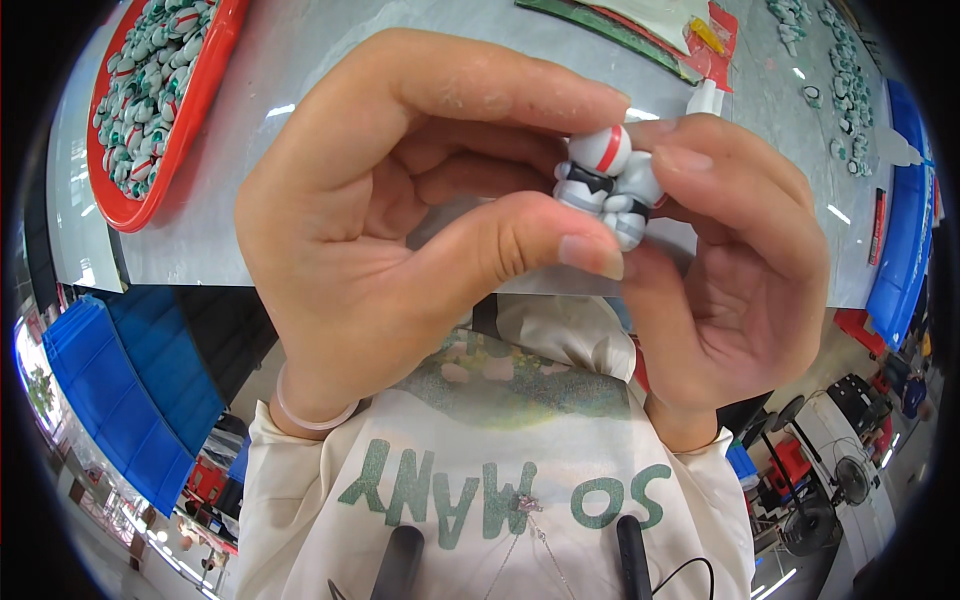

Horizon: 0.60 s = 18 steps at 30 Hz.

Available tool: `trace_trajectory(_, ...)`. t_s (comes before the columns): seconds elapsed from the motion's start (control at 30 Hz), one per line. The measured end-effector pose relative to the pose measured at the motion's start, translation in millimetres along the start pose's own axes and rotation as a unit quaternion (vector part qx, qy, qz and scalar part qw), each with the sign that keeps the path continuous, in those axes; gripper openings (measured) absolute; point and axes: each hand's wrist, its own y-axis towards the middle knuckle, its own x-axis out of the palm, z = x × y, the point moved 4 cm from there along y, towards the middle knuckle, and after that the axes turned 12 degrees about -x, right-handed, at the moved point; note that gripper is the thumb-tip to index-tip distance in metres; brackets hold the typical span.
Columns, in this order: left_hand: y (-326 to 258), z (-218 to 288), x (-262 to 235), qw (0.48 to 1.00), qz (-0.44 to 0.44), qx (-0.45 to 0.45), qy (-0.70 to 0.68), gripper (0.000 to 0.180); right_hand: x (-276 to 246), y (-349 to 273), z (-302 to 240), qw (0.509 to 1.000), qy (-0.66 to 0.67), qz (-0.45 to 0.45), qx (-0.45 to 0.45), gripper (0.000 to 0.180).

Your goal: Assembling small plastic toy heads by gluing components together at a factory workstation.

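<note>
Close in front of me, above the table's near edge, two small toy figures are pressed together between my hands. The left toy figure (598,152) has a white head with a red stripe and a black, white and grey body. My left hand (350,240) pinches it between thumb and fingertips. Against it sits the other toy figure (632,205), whitish with a black band, gripped by the thumb and fingers of my right hand (745,270). Whether the two are joined or only touching, I cannot tell. Fingers cover parts of both.
On the grey table (300,30), a red tray (222,70) at the left is heaped with similar small pieces. More pieces (850,90) lie loose at the far right, near a white bottle (897,148). Flat green and red sheets (610,35) lie at the back. Blue bins (900,220) flank the table.
</note>
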Motion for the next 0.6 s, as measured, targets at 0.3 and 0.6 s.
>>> trace_trajectory(0.3,0.2,-3.2,-3.9,1.000,0.002,0.015,0.021,0.047,-6.3,0.8,0.3,0.996,-0.052,-0.041,-0.063,0.041)
trace_trajectory(0.6,0.0,-2.6,-2.7,1.000,-0.002,0.010,0.003,0.048,-2.0,5.2,3.9,0.999,0.010,-0.013,-0.048,0.042)
